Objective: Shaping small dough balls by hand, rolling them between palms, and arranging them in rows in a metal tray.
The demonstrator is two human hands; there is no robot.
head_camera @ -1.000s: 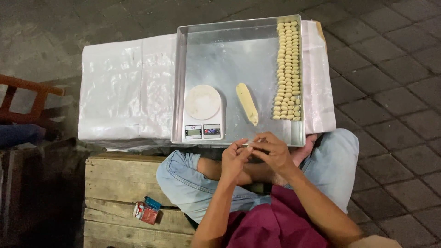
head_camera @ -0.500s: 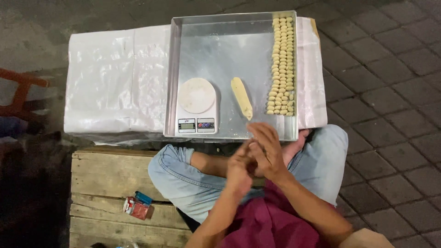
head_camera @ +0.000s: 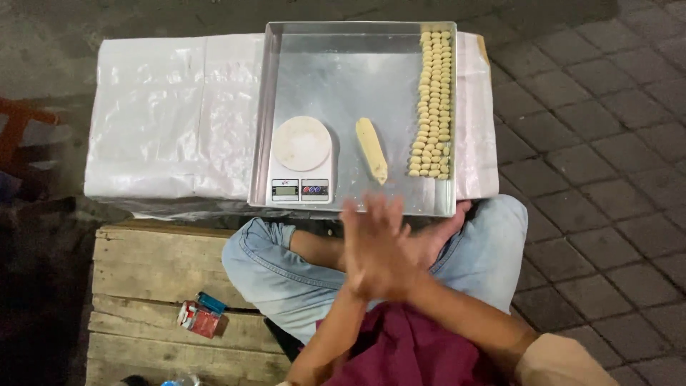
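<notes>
My left hand (head_camera: 371, 246) and my right hand (head_camera: 437, 239) are pressed palm to palm over my lap, blurred with motion, just below the near edge of a metal tray (head_camera: 266, 114). The left hand lies on top and hides whatever is between the palms. A pale yellow dough log (head_camera: 371, 150) lies on the tray. Several small dough pieces (head_camera: 433, 107) stand in tight rows along the tray's right side. A small white kitchen scale (head_camera: 301, 161) sits at the tray's near left.
The tray rests on a low table wrapped in white plastic (head_camera: 171, 114). I sit on a wooden crate (head_camera: 150, 286) with a small red and blue pack (head_camera: 200, 316) on it. Grey paving stones (head_camera: 600, 157) lie to the right, a red chair (head_camera: 21, 129) at far left.
A second ago my fingertips pinched a small pale dough piece at the tray's edge. My hands have since drawn back toward my lap and flattened palm against palm.
</notes>
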